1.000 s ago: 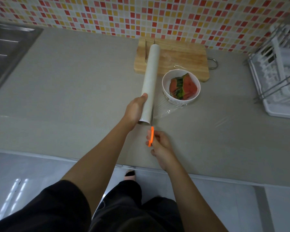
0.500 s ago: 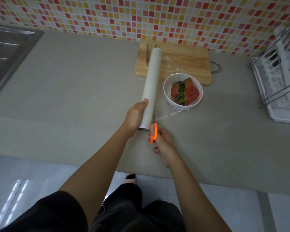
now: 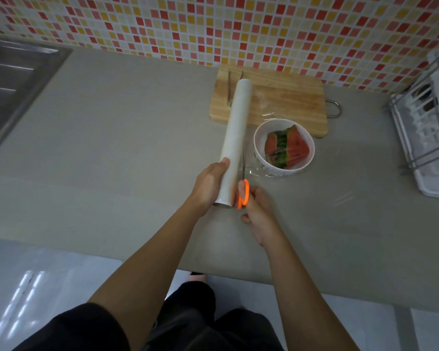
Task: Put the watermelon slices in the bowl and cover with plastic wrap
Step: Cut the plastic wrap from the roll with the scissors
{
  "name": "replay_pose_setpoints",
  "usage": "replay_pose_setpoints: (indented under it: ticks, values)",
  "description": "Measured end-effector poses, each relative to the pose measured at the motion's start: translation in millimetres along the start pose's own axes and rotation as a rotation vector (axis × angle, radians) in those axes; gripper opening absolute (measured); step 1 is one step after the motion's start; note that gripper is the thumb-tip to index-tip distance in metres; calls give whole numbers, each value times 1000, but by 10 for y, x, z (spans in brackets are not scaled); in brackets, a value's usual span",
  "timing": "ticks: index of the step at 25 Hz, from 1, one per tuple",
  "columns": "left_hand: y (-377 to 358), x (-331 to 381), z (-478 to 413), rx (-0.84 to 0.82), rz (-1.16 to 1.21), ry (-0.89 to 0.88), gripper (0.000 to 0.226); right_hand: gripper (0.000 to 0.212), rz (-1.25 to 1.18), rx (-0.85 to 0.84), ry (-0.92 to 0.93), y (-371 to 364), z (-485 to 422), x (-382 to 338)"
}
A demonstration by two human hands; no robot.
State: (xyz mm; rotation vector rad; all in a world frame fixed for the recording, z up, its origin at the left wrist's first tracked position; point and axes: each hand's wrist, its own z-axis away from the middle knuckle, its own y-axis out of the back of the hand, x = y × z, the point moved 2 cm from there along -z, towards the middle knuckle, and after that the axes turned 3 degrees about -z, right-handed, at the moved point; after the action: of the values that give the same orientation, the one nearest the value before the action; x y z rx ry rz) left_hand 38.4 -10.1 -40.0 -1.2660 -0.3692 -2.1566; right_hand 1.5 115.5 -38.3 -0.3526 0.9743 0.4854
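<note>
A white bowl (image 3: 260, 158) on the grey counter holds watermelon slices (image 3: 287, 146) under a stretched sheet of clear plastic wrap (image 3: 264, 173). My left hand (image 3: 208, 186) grips the near end of the long white wrap roll (image 3: 235, 138), which points away toward the wall just left of the bowl. My right hand (image 3: 257, 214) holds orange-handled scissors (image 3: 243, 192), with their blades running along the film between roll and bowl.
A wooden cutting board (image 3: 284, 102) lies behind the bowl against the tiled wall, with tongs (image 3: 229, 89) on its left part. A white dish rack (image 3: 426, 138) stands at the right. A steel sink (image 3: 13, 79) sits at the far left.
My right hand has pushed the scissors forward along the film beside the roll. The roll and my left hand have stayed put beside the bowl.
</note>
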Motion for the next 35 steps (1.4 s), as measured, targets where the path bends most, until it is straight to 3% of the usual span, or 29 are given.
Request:
replay_pose_setpoints:
  ticks: [12, 16, 19, 35]
  values:
    - [55, -11, 43, -28, -37, -1, 77, 30, -34, -38, 113, -81, -253, -302]
    - [98, -21, 66, -31, -41, 10, 77, 38, 44, -19, 64, -113, -348, -372]
    - [146, -32, 91, -31, -31, 31, 77, 31, 33, 35, 76, -139, -389, -412]
    - [331, 3, 107, -13, 16, 29, 66, 42, 32, 0, -57, -323, -550, -327]
